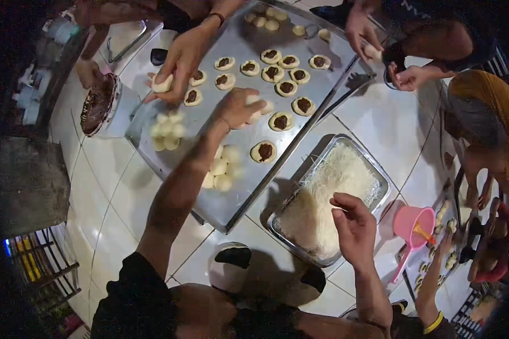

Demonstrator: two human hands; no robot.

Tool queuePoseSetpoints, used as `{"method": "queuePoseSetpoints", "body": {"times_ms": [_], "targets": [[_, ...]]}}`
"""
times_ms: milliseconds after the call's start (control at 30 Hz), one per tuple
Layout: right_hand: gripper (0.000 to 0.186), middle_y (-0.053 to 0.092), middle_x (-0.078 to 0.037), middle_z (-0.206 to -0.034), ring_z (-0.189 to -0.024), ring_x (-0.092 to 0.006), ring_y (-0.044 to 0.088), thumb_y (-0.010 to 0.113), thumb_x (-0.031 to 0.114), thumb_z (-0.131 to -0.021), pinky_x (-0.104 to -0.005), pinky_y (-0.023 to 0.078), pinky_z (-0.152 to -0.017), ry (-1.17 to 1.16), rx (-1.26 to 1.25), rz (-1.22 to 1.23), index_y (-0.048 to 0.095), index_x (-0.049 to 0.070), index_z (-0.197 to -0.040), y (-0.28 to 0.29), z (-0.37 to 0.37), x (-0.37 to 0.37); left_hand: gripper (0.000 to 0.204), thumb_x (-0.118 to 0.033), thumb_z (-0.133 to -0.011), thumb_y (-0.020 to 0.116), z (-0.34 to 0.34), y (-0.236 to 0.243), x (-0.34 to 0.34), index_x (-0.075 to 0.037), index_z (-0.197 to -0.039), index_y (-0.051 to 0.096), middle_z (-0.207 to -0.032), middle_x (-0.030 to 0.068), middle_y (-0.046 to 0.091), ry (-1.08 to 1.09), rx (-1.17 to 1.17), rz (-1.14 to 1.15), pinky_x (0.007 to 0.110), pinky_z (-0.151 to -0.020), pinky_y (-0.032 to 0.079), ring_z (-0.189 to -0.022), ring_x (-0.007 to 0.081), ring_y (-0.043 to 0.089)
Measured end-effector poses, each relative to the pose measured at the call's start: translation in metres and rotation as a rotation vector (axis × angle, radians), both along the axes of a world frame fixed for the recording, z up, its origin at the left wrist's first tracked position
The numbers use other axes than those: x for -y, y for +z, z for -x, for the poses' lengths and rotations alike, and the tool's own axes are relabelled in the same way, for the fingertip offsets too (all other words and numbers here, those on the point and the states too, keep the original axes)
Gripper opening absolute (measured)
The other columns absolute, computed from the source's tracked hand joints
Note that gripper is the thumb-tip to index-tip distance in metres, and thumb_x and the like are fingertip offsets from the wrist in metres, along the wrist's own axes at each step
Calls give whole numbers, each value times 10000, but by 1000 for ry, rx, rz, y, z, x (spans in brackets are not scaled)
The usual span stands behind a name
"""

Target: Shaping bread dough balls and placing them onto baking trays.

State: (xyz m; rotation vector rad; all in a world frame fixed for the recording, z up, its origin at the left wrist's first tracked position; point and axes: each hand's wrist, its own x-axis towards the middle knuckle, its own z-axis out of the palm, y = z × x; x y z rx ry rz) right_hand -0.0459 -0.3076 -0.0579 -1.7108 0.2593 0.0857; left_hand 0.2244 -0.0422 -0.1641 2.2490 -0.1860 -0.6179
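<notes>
My left hand (238, 109) reaches onto the metal tray (175, 161), its fingers curled on pale dough balls (253, 116). Around it lie flattened dough rounds topped with dark brown filling (264, 151), and behind my forearm are clusters of plain dough balls (223, 181). My right hand (353, 226) is raised over a rectangular metal pan of white shreds (316, 198), fingers loosely bent and apart, holding nothing that I can see.
Co-workers' hands (181, 65) work at the tray's far side, one beside a container of brown filling (100, 104). Another person's hands (404, 76) are at upper right. A pink dipper (410, 223) and a second tray of dough sit at lower right on white floor tiles (398, 141).
</notes>
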Motion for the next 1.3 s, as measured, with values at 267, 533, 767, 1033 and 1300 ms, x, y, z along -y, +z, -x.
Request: {"method": "queuePoseSetpoints", "body": {"times_ms": [267, 533, 767, 1033, 1300], "targets": [[322, 623, -152, -1032, -871, -211, 608, 631, 10, -810, -291, 497, -788, -57, -156, 450, 595, -28, -1127, -76, 27, 49, 365, -241, -909, 516, 23, -16, -4, -40, -1197, 615, -1092, 148, 671, 200, 737, -79, 417, -898, 477, -990, 345, 627], [307, 636, -160, -939, -725, -231, 609, 622, 9, -737, -303, 509, -667, -138, -274, 484, 609, -25, -1041, -96, 50, 50, 158, -145, -781, 563, 109, 45, 4, -81, -810, 705, -825, 79, 690, -216, 532, -619, 442, -809, 401, -833, 279, 598], [187, 646, -129, -777, -637, -227, 593, 604, 28, -753, -316, 496, -609, -11, -54, 581, 616, -20, -934, -113, 48, 46, 94, -154, -818, 605, 104, 17, 22, -97, -834, 678, -893, 86, 647, -369, 563, -494, 394, -733, 454, -769, 242, 605], [161, 649, -119, -742, -621, -204, 587, 587, 30, -764, -311, 485, -574, -30, -38, 568, 637, -25, -907, -83, 44, 31, 196, -134, -869, 546, 138, 46, 59, -39, -1027, 610, -988, 122, 645, 466, -434, 1409, 369, -819, 522, -929, 261, 621], [170, 622, -100, -692, -572, -193, 537, 584, 43, -745, -301, 446, -538, -26, -61, 452, 656, -22, -885, -83, 53, 66, 404, -201, -949, 484, 191, 53, 81, 111, -1206, 486, -1170, 192, 595, 447, -939, 1487, 342, -979, 474, -1061, 294, 601]]}}
